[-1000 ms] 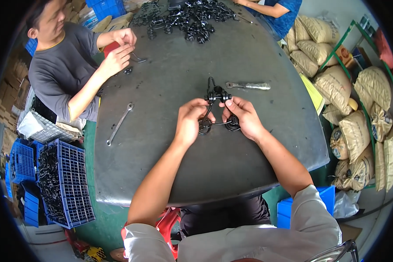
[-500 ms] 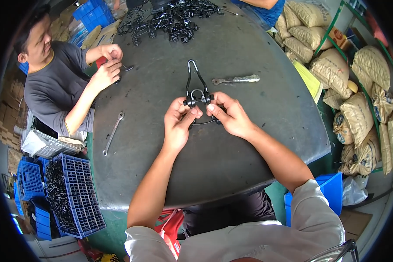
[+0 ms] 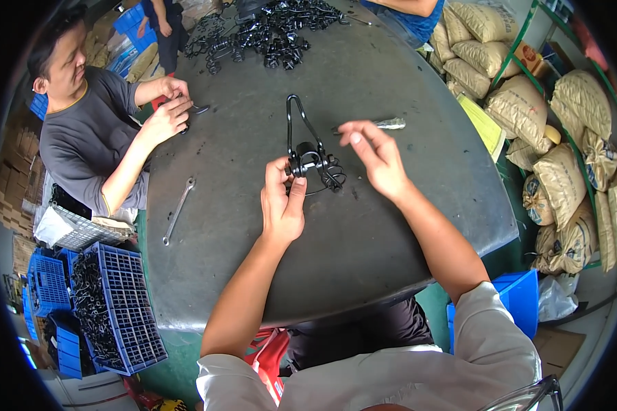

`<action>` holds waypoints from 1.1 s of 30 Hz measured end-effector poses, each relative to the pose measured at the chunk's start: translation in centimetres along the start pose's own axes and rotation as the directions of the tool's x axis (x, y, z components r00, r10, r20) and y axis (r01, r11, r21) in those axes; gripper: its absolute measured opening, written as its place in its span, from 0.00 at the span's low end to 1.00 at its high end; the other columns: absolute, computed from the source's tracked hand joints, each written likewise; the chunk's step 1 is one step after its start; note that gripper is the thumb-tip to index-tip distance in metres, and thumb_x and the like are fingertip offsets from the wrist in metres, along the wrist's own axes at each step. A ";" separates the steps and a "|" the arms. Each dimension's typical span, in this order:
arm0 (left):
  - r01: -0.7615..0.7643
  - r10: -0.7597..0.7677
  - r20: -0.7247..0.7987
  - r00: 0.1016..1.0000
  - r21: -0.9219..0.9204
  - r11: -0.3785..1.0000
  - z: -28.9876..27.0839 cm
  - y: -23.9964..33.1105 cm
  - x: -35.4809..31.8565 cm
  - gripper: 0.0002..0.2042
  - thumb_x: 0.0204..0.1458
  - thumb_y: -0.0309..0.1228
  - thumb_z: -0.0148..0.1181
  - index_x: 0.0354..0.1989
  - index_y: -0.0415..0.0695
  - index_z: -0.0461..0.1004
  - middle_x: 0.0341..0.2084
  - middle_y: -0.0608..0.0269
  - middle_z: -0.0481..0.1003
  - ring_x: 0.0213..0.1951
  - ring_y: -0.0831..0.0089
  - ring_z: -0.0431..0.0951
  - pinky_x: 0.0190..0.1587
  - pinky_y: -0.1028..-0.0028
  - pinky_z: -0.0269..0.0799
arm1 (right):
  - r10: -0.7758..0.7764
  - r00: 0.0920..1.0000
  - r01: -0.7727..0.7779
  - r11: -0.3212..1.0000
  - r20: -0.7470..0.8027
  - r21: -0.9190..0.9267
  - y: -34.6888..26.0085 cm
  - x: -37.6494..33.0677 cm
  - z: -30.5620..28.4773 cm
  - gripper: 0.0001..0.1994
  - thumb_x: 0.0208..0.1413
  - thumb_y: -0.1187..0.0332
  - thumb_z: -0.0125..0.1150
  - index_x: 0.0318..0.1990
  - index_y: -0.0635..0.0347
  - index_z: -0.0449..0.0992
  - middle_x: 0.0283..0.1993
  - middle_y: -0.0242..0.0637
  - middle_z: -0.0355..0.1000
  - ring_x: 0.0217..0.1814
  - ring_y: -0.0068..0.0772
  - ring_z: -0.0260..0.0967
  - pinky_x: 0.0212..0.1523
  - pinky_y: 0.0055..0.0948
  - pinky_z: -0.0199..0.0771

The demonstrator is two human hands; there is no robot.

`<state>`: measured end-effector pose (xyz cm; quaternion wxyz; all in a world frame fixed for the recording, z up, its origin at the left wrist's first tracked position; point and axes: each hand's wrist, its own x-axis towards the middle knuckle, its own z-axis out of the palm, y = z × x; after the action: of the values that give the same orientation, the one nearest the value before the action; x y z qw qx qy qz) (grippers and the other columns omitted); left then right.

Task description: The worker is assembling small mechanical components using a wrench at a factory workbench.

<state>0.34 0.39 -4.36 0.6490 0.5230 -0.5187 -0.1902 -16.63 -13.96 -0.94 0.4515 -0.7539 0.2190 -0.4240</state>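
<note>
My left hand (image 3: 283, 209) grips the left side of a black metal clamp assembly (image 3: 310, 156) between thumb and fingers. A long bent-wire loop (image 3: 297, 120) points away from me out of it, and thinner wire curls at its right side. My right hand (image 3: 384, 164) is off the assembly, to its right, with the fingers stretched out and nothing visible in them. Just beyond those fingers lies a spanner with a wrapped handle (image 3: 393, 124); its jaw end is mostly hidden by the hand.
A second spanner (image 3: 178, 211) lies on the dark table (image 3: 363, 274) to the left. Black metal parts (image 3: 274, 34) are heaped at the far end. A co-worker (image 3: 92, 130) handles a small part at the left edge. Blue crates (image 3: 123, 301) and stacked sacks (image 3: 562, 185) flank the table.
My right hand has let go of the clamp assembly and moved right and away from me, toward the wrapped spanner. The assembly has turned slightly in my left hand. Another person appears far left.
</note>
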 end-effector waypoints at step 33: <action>0.468 -0.389 0.288 0.875 -0.706 0.532 -1.2 0.9 1.7 0.12 0.60 0.28 0.52 0.50 0.36 0.72 0.25 0.70 0.65 0.27 0.79 0.66 0.33 0.81 0.66 | -0.317 0.941 0.336 0.920 0.121 -0.201 -2.4 0.3 -1.1 0.10 0.62 0.75 0.62 0.50 0.62 0.80 0.46 0.39 0.72 0.47 0.38 0.74 0.47 0.34 0.75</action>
<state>1.80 -0.08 -2.68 0.7140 0.3046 -0.2765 -0.5666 -17.47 -13.50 1.54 0.2980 -0.8424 0.1159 -0.4338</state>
